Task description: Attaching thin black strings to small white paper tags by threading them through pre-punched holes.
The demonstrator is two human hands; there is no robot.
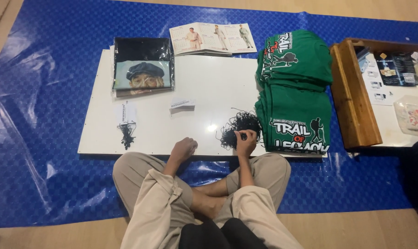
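Observation:
I sit cross-legged on a blue mat at a white board point(204, 78). My right hand point(246, 141) pinches into a tangled pile of black strings point(239, 123) on the board's near edge. With fingers curled and nothing visible in it, my left hand point(183, 150) rests on the board to the left of the pile. A stack of folded green T-shirts point(294, 90) with white print lies just right of the strings.
A bagged black shirt with a printed face point(143, 67) lies at the board's far left. Small white tags point(182, 105), a tag card point(127, 112) with black strings point(127, 133), and an open calendar point(212, 38) are nearby. A wooden tray point(352, 97) with packets stands right.

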